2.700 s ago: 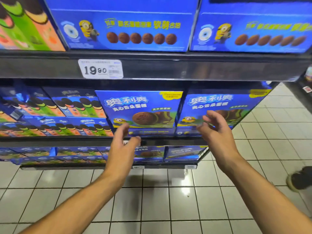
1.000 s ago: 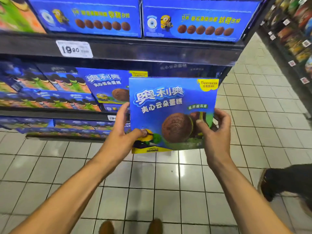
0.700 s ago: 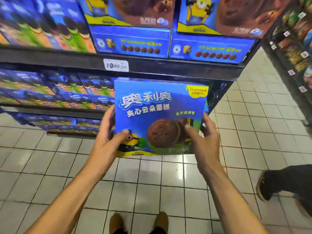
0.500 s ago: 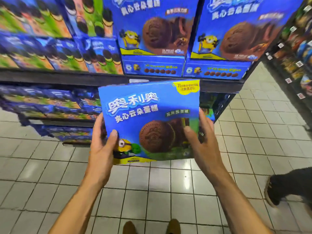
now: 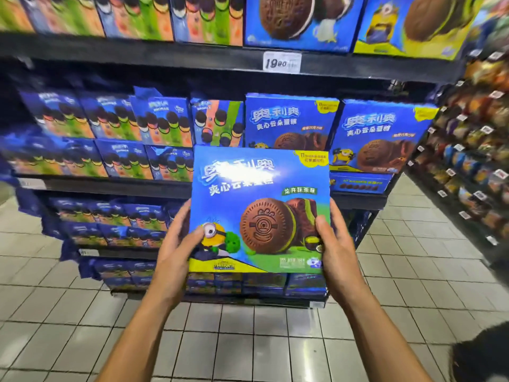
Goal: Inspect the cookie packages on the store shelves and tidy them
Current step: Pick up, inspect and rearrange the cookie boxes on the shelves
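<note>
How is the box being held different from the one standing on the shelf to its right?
The held box is off the shelf, gripped at its sides by the left hand and right hand; the shelf box stands untouched on a flat blue box. The held box's flavour tag is green and its pictured cookie has green filling; the shelf box's tag is brown, with no green. Both are blue with a yellow cartoon figure.

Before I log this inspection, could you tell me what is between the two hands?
In the head view, the blue cookie box, gripped by the left hand and right hand.
</note>
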`<state>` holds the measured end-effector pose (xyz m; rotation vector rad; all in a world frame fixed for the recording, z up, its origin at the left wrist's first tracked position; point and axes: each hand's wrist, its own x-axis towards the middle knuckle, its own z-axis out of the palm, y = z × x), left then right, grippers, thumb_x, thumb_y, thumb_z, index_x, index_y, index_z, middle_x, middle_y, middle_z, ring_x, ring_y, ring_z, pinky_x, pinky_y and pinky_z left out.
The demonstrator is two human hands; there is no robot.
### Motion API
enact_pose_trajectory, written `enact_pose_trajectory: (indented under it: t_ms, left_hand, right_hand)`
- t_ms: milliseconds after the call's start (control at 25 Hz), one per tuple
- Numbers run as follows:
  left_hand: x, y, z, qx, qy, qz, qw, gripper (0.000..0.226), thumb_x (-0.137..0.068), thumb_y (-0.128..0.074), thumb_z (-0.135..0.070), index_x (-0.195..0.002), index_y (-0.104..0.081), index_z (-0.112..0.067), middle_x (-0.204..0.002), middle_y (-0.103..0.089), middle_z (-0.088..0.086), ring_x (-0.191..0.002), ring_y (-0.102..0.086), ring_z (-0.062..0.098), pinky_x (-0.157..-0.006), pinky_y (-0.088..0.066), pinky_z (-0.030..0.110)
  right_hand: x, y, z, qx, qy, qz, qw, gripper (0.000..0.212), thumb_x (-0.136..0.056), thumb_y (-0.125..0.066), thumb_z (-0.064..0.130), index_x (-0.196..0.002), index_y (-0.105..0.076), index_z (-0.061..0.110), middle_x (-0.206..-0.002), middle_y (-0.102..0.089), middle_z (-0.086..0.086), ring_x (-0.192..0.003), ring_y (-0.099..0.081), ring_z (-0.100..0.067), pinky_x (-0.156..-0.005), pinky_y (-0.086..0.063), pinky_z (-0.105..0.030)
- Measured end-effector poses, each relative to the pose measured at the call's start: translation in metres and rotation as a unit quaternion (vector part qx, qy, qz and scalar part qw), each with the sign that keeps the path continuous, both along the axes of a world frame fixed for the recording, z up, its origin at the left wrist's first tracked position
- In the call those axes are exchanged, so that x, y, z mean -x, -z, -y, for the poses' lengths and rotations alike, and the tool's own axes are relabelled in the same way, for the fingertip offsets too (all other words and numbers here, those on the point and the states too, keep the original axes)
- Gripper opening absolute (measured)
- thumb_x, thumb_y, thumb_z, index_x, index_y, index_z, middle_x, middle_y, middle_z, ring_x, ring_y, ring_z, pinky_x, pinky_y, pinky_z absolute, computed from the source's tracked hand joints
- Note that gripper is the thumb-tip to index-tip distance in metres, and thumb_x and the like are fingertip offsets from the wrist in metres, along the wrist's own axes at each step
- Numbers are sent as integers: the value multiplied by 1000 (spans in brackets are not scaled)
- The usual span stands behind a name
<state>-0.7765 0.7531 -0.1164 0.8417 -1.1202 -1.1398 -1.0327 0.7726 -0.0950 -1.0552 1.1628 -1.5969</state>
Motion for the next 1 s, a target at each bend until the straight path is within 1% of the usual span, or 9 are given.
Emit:
enact_pose_trajectory:
  t_ms: [80,200,320,400,520,600,760,920,1000]
  left_hand:
    - [-4,-4,0,16,11,14,1000,51,-87,-69,-26,-134,-54,-42,-134,-63,-5,-117,-64,18,-84,-55,25]
    - [-8,-9,1,9,15,5,1000,55,-81,-69,-28,-131,-51,-42,-132,-63,-5,-113,-65,19,-85,-55,31]
    - [-10,-12,0,-6,19,13,1000,58,-77,-73,-34,-127,-48,-49,-124,-68,-9,-103,-69,11,-74,-57,21]
    - [-11,-14,-1,-12,16,35,999,69,-68,-78,-45,-127,-44,-53,-120,-68,-12,-104,-70,10,-73,-58,22]
    - [-10,-20,0,16,18,56,998,68,-66,-78,-47,-124,-44,-59,-121,-67,-14,-105,-69,12,-73,-61,28]
    - [-10,-26,1,45,10,73,996,70,-67,-78,-43,-126,-43,-60,-127,-63,-14,-113,-66,12,-85,-59,29]
    - [-13,-33,7,90,22,105,990,88,-67,-81,-37,-140,-36,-53,-135,-59,-14,-121,-61,12,-91,-56,27]
    - [-14,-42,22,87,50,133,986,96,-65,-84,-35,-145,-34,-49,-134,-61,-11,-116,-64,17,-88,-58,35]
    - [-12,-48,28,87,54,160,982,94,-67,-85,-34,-146,-35,-44,-133,-62,-12,-117,-64,14,-88,-58,29]
  right_hand:
    - [-5,-7,-3,7,13,-16,1000,44,-103,-52,20,-145,-49,33,-131,-68,10,-122,-64,-17,-103,-52,-38]
    - [-10,-14,-7,20,20,-33,999,46,-102,-56,22,-145,-49,36,-132,-67,11,-122,-65,-17,-107,-49,-48]
    - [-13,-15,-6,29,10,-44,999,47,-94,-65,32,-135,-54,53,-133,-67,12,-124,-63,-17,-109,-47,-52]
    - [-12,-13,-6,35,1,-48,998,46,-87,-66,42,-129,-55,59,-134,-66,12,-125,-62,-19,-108,-47,-53]
    - [-7,-12,-4,51,-20,-74,996,74,-74,-77,58,-141,-45,52,-135,-64,16,-124,-62,-12,-101,-53,-41]
    - [-5,-16,-1,56,-44,-87,994,96,-64,-87,58,-146,-39,44,-135,-65,12,-123,-63,-13,-99,-54,-37]
    - [0,-25,6,88,-38,-108,990,83,-57,-93,33,-130,-52,41,-123,-72,5,-111,-71,-18,-85,-59,-27]
    - [7,-32,14,114,1,-147,983,88,-56,-93,35,-131,-48,44,-125,-68,18,-113,-66,-3,-85,-51,-11]
    - [14,-34,19,114,12,-168,979,96,-55,-94,39,-136,-42,42,-127,-66,22,-116,-63,1,-87,-49,-8]
